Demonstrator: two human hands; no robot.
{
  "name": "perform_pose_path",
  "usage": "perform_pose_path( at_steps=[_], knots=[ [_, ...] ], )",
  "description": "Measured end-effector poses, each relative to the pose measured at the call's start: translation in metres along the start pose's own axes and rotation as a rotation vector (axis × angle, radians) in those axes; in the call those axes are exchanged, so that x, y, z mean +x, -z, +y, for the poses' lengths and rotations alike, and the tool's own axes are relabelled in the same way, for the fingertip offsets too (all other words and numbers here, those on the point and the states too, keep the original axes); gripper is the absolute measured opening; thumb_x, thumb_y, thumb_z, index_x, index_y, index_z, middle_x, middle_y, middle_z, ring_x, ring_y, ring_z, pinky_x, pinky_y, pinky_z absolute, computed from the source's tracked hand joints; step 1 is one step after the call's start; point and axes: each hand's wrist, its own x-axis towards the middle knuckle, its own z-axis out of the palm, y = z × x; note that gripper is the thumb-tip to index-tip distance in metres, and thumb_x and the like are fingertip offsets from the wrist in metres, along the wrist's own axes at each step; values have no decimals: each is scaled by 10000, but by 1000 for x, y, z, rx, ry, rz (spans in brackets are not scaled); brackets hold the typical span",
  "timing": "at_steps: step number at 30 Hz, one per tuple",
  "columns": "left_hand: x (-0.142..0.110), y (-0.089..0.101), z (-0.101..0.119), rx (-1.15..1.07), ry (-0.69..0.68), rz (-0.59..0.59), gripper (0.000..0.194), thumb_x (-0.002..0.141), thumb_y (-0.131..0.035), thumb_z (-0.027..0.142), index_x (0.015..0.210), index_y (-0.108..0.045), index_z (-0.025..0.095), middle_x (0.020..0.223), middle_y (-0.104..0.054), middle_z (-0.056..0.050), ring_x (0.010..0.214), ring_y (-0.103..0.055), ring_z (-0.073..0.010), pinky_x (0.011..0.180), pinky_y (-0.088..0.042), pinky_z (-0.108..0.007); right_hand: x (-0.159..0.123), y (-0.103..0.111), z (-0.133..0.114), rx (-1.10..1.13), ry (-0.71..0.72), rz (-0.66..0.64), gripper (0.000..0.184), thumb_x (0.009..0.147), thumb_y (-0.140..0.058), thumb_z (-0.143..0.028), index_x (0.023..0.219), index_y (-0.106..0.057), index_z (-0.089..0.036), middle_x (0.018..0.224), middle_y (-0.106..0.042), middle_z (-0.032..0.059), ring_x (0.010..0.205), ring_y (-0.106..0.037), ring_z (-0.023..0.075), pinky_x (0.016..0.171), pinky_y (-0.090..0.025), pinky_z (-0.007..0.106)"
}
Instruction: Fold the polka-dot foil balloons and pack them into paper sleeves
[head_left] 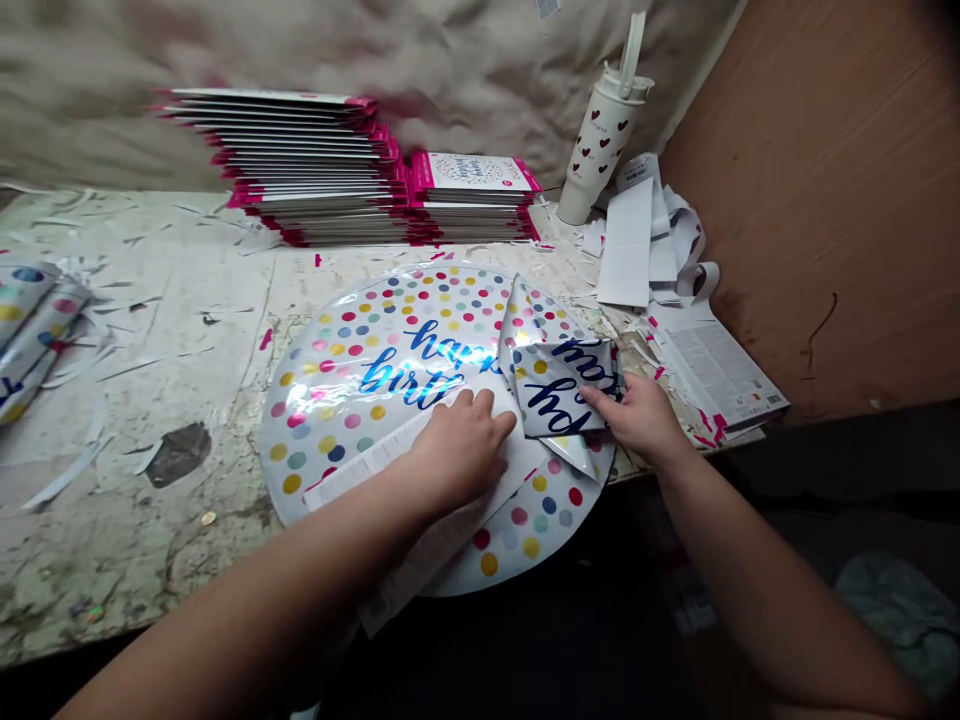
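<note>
A large round foil balloon (pixel 390 300), white with coloured dots and blue lettering, lies flat on the worktable. My right hand (pixel 646 418) pinches a folded foil balloon (pixel 541 385) with dark blue lettering, thumb on top, over the right part of the round one. Across the round balloon's front lies a white printed paper packet (pixel 360 475). My left hand (pixel 469 445) is closed over this packet with curled fingers, close to the folded balloon. The fingertips of that hand are partly hidden, and my left forearm covers part of the packet.
Stacks of pink-edged packets (pixel 315 160) stand along the back, with a shorter stack (pixel 476 195) beside them. A white tumbler with hearts (pixel 596 145) stands back right, near loose white papers (pixel 630 240). Rolled dotted foil (pixel 30 325) sits far left. Paper scraps litter the table (pixel 172 350).
</note>
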Motion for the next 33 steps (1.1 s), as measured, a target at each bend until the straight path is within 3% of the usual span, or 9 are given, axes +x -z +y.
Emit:
perform_pose_path(
  at_steps=[3,6,9,13,18,21,24,28,33],
  knots=[
    [-18,-2,-17,-11,65,-26,341,711,-659,389,960,-554,182,952,-541,-108,864,-515,-281,629,-455,-349,-9,-16,-20,25,100,152,325,684,-703,-416,921,-638,-203,906,-698,73,845,-650,264,757,-525,385],
    [-34,-11,-37,-33,24,73,283,757,-632,382,921,-556,164,952,-542,-94,871,-508,-246,723,-443,-353,-13,-39,-35,161,125,15,318,726,-666,-405,971,-620,-208,962,-691,69,851,-652,244,757,-527,365],
    [-42,-24,-52,-113,-42,199,278,808,-559,432,915,-561,175,970,-534,-87,903,-490,-232,774,-425,-355,-12,-60,-36,-10,153,7,276,734,-651,-399,934,-633,-210,913,-693,71,828,-645,251,759,-509,379],
    [-42,-37,-59,-146,-94,323,429,774,-515,583,912,-569,180,1016,-529,-102,968,-460,-260,856,-373,-412,-11,-74,-31,-116,194,12,255,761,-612,-386,945,-636,-210,918,-688,70,841,-634,252,771,-490,383],
    [-39,-33,-58,-143,-169,401,487,766,-471,635,864,-553,164,941,-566,-92,927,-469,-249,867,-330,-407,-16,-74,-38,-150,116,-83,256,734,-640,-373,908,-639,-185,870,-699,70,813,-643,247,731,-500,359],
    [-42,-27,-57,-153,-193,407,345,855,-408,483,864,-548,167,827,-563,-63,838,-475,-214,834,-326,-387,-13,-68,-44,-65,2,-308,263,702,-679,-361,870,-649,-161,858,-703,73,784,-651,235,710,-513,350],
    [-46,-23,-57,-125,-224,403,206,849,-380,299,846,-551,184,838,-553,-63,845,-459,-217,829,-315,-397,-3,-65,-50,36,-105,-508,278,638,-742,-323,831,-664,-139,843,-709,68,758,-657,216,712,-523,340],
    [-50,-23,-57,-96,-227,413,172,825,-381,264,800,-532,185,860,-543,-74,875,-441,-235,843,-308,-419,7,-67,-60,190,-190,-557,322,597,-778,-293,857,-660,-143,840,-709,60,753,-660,198,718,-537,332],
    [-50,-17,-51,-55,-207,378,146,832,-385,230,842,-520,177,917,-550,-78,913,-440,-240,873,-296,-417,13,-64,-76,195,-136,-553,259,601,-771,-307,770,-650,-154,697,-682,32,613,-637,169,566,-530,275]
  ],
)
